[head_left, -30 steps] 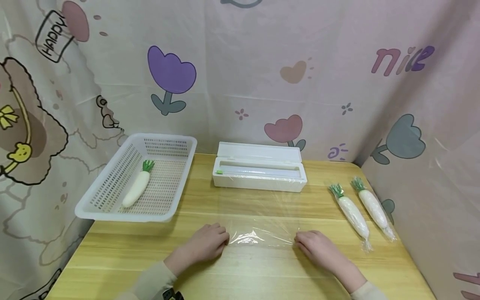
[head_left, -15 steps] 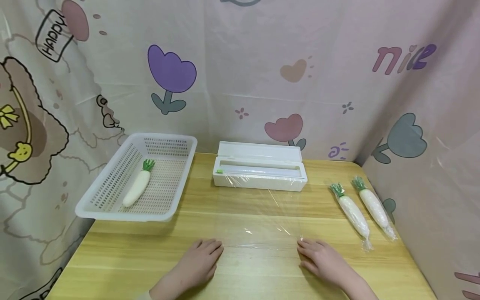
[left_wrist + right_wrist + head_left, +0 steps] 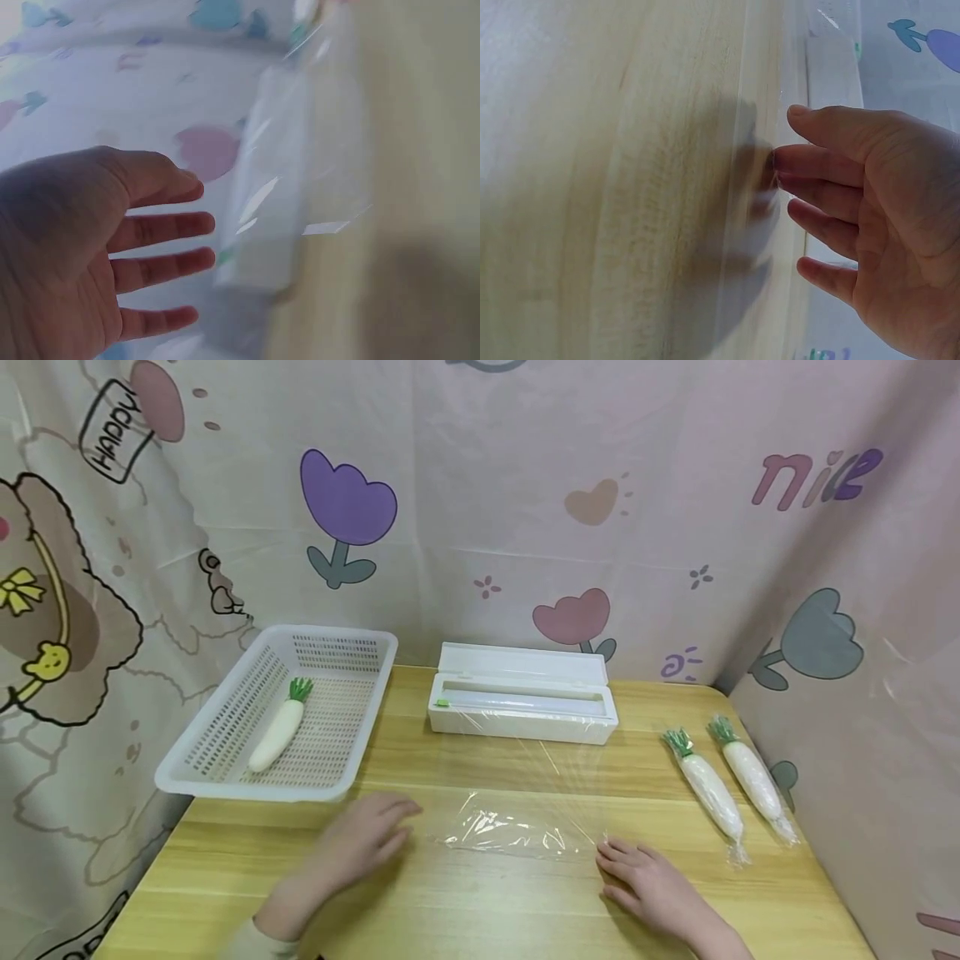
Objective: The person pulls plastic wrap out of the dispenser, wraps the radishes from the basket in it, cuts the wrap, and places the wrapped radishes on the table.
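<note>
A sheet of clear plastic wrap (image 3: 510, 831) stretches over the table toward the person, drawn from a white wrap dispenser box (image 3: 523, 727) with its lid up. Beside the sheet's left edge is the left hand (image 3: 363, 839), holding nothing; its fingers are spread and fairly straight in the left wrist view. The right hand (image 3: 645, 885) rests by the sheet's near right corner, fingertips touching the film, fingers loosely extended. A white radish (image 3: 277, 735) with green stems lies in a white plastic basket (image 3: 255, 793) at the left.
Two white radishes wrapped in film, one nearer (image 3: 711, 795) and one farther right (image 3: 756, 781), lie on the wooden table (image 3: 495, 914). A patterned curtain (image 3: 480, 510) stands behind and at both sides.
Both hands gripped the film's near corners a second ago and then loosened. The left hand has since moved off leftward, toward the basket; the right hand stays at its corner.
</note>
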The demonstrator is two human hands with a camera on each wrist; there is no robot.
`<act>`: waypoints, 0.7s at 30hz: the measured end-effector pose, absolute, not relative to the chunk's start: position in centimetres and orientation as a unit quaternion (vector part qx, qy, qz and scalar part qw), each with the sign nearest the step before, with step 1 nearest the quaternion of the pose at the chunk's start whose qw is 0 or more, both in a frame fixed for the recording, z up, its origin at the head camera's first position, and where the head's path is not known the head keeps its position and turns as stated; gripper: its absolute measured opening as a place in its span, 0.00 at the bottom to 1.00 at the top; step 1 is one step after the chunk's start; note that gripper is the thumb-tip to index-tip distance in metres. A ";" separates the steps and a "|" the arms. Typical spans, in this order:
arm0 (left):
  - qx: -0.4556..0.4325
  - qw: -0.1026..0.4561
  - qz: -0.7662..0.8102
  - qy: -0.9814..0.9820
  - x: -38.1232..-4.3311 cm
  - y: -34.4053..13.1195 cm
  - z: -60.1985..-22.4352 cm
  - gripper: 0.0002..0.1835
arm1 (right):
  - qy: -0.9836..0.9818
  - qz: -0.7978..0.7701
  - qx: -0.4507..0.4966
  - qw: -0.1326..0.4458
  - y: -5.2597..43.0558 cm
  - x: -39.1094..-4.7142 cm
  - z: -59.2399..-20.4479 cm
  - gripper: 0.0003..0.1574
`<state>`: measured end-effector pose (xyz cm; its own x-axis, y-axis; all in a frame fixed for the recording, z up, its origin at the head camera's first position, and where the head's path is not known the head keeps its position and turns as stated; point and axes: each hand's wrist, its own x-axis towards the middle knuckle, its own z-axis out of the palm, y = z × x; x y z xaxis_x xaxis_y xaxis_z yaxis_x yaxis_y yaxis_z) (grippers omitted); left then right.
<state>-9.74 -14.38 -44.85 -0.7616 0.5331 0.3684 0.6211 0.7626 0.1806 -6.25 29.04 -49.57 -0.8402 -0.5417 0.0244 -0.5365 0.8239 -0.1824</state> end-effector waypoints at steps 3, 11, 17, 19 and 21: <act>-0.279 0.153 -0.146 -0.937 -11.2 -16.3 -42.2 0.17 | 0.955 -0.091 -0.281 0.013 29.2 -6.2 -49.7 0.28; -0.205 0.156 -0.115 -0.959 -15.7 -21.4 -36.1 0.17 | 0.955 -0.095 -0.279 -0.015 29.1 -5.9 -50.0 0.27; -0.127 0.174 -0.063 -0.974 -19.3 -24.4 -33.1 0.19 | 0.955 -0.100 -0.278 -0.023 28.9 -5.7 -50.4 0.26; -0.106 0.187 -0.055 -0.975 -20.6 -25.6 -32.6 0.19 | 0.955 -0.103 -0.276 -0.021 29.0 -5.8 -50.4 0.26; -0.079 0.181 -0.060 -0.979 -21.8 -26.6 -32.5 0.20 | 0.956 -0.106 -0.274 -0.018 29.0 -5.8 -50.5 0.26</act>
